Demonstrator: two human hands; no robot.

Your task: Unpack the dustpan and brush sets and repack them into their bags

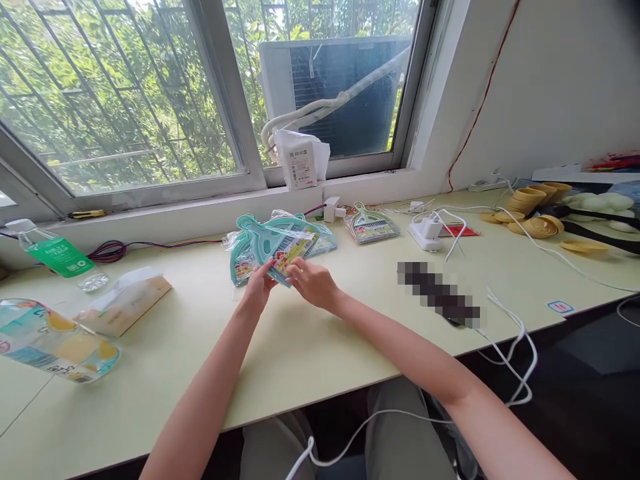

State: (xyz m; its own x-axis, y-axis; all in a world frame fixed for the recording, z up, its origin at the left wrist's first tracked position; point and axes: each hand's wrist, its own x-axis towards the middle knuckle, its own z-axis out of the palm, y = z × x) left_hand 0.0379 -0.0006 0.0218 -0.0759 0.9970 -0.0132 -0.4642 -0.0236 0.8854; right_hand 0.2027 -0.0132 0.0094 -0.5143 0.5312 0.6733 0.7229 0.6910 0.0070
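Observation:
Both my hands hold one teal mini dustpan and brush set [270, 244], wrapped in clear plastic with a printed card, tilted with its handle toward the window. My left hand [260, 285] grips its lower left edge, fingers closed. At the lower right edge, my right hand [314, 283] pinches the wrapping and card. More teal wrapped sets [326, 243] lie just behind and partly under the held one; their overlap hides how many there are. A pale green wrapped set [373, 225] rests apart, further right on the table.
On the left stand a green-labelled bottle [63, 257], a tissue pack [127, 303] and a fruit-printed pack [60, 343]. To the right are a white power strip [426, 233], a blurred-out dark object [440, 293], loose white cables [520, 333] and yellow-brown cups [530, 199]. The window sill holds a white package [301, 163].

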